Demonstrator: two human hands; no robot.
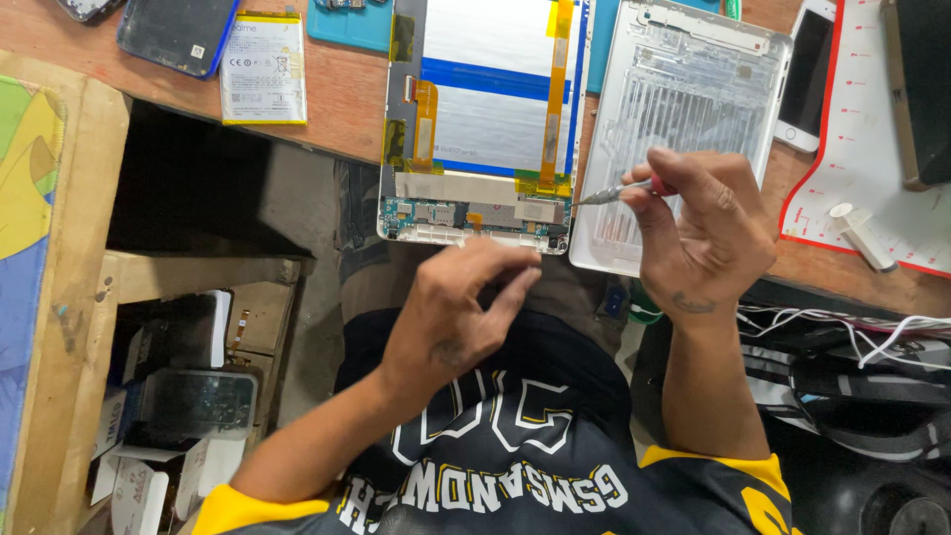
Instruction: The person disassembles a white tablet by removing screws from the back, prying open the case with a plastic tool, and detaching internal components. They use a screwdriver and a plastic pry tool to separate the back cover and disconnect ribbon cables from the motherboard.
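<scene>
So, opened silver tablet with exposed battery and yellow flex ribbons (482, 124) lies just above left hand (458, 319), fingers loosely curled, nothing gripped. Slim red-collared screwdriver (622, 188) pinched in right hand (705, 233). Silver back cover (684, 89) already removed, parked beyond right hand; internals apparently not yet stripped.

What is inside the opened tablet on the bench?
Inside the opened tablet: a silver battery with a blue stripe, orange flex ribbons, and a circuit strip along the near edge. Yellow tape hides some joints; the left hand covers nothing inside.

Opened tablet (482, 119) flat on bench; screwdriver (619, 189) beside
</scene>
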